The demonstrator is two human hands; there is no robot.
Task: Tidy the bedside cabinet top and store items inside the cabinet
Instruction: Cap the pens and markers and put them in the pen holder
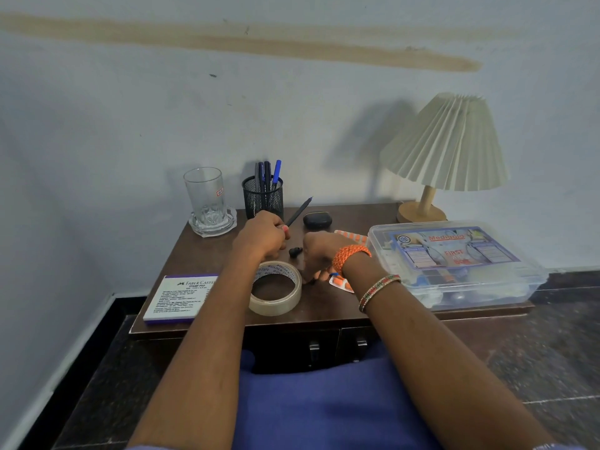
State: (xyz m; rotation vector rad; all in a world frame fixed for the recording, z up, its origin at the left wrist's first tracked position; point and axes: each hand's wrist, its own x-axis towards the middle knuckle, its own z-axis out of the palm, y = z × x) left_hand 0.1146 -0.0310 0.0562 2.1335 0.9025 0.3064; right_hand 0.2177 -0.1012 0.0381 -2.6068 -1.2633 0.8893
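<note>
Both forearms reach forward over the dark wooden counter [324, 306]. The left hand [259, 235] is curled, knuckles up, pinching a dark pen [298, 212] whose tip angles up and away toward the wall. The right hand [319, 254] is bent down at the wrist, fingertips lowered to the counter top at an orange blister strip [341, 284]; whether its fingers actually pinch the strip cannot be told. An orange band and a beaded bangle circle that wrist.

Between the hands lies a small black earbud [295, 252]. A roll of clear tape [276, 289] sits just below the left wrist, with a stamp pad box [181, 297] at the front left corner. At the back stand a glass [205, 196] on a clear coaster, a mesh pen holder [263, 198] with pens, a black earbud case [317, 219], and a pleated lamp [444, 147]. A clear first aid box [454, 264] occupies the right side. Two closed cabinet doors with metal handles show below. Behind is a pale, stained wall; the floor is dark stone.
</note>
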